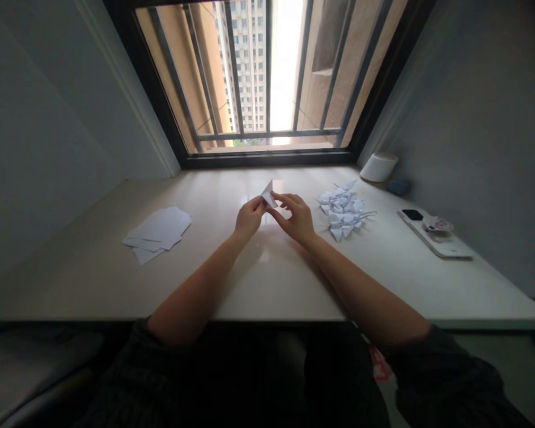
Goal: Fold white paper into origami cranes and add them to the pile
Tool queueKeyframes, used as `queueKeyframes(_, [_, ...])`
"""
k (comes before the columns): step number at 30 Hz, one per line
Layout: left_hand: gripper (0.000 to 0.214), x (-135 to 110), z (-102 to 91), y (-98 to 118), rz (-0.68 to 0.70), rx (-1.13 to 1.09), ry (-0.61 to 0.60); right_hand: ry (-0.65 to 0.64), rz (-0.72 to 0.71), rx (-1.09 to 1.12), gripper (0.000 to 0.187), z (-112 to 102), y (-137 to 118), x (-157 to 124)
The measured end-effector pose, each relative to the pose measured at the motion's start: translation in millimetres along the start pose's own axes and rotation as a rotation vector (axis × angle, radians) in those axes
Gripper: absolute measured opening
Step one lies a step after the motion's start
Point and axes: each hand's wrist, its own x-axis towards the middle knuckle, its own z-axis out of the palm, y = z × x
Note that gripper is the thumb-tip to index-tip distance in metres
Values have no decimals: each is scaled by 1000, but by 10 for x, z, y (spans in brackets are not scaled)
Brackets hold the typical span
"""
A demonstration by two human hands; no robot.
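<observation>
Folded paper (268, 194) sits in the middle of the frame, just above the desk (267, 279). The left hand (248, 217) and the right hand (296, 217) each have their grip clamped on it. Loose sheets (159, 233) lie at middle left and a pile of folded pieces (344, 210) at middle right, with the window (267, 77) at top.

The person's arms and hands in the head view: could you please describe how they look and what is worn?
A dark left sleeve and dark right sleeve are pushed up to the elbows. The left hand and right hand are ungloved; no watch or bracelet shows.
</observation>
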Motion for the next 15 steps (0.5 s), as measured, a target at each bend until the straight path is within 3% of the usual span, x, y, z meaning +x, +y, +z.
queueKeyframes(5, [24, 61, -33, -64, -10, -176, 34, -16, 18, 104, 32, 9, -4, 6])
queueKeyframes(9, [40, 70, -22, -106, -28, -317, 9, 8, 46, 170, 25, 3, -8, 21])
queueKeyframes(15, [48, 74, -5, -142, -48, -353, -16, 3, 103, 247, 24, 7, -13, 27])
